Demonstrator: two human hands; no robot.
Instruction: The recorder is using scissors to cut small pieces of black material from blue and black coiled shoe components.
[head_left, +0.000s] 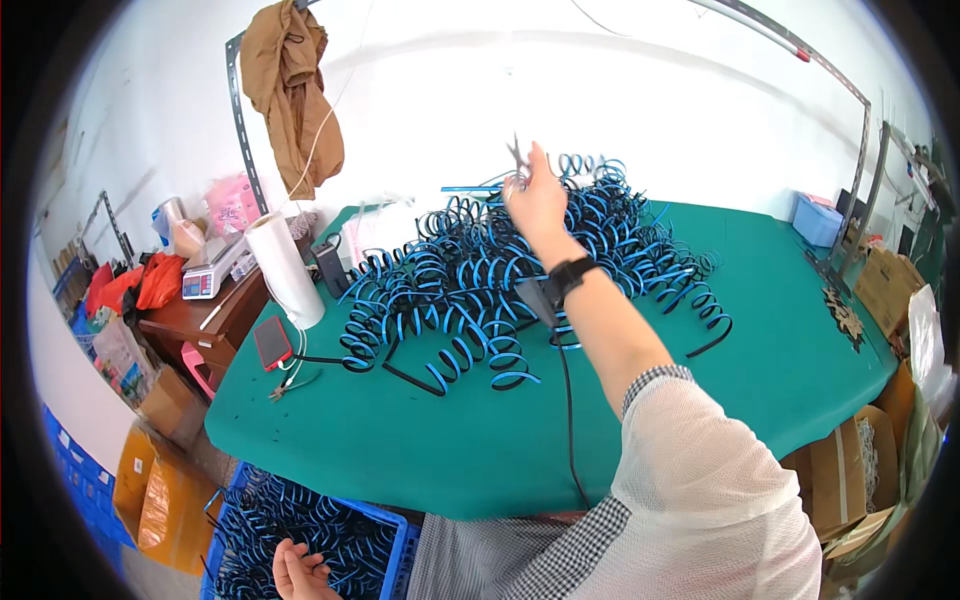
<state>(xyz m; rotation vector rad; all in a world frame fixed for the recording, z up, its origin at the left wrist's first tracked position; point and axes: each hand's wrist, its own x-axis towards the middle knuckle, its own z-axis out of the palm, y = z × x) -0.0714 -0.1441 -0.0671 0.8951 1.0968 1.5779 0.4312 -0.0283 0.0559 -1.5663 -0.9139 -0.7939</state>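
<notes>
My right hand [538, 205] reaches to the far side of the table and is closed around a small pair of scissors [517, 155], blades pointing up. Below it lies a big heap of black-and-blue spiral coiled strips [470, 265]. At the lower left, my left hand [300, 572] hangs over a blue crate [405, 545] filled with similar coils [300, 520]. Its fingers are loosely curled and a little apart, and nothing shows in them. Partly hidden by my right wrist is a dark wedge-shaped object [537, 300], beside a black cord [570, 420].
The table has a green cover [400, 440]. On its left are a red-edged phone [272, 343], pliers [292, 386] and a white roll [285, 270]. A scale [210, 268] stands on a brown side table. Cardboard boxes [840, 475] line the right; a brown jacket [290, 95] hangs behind.
</notes>
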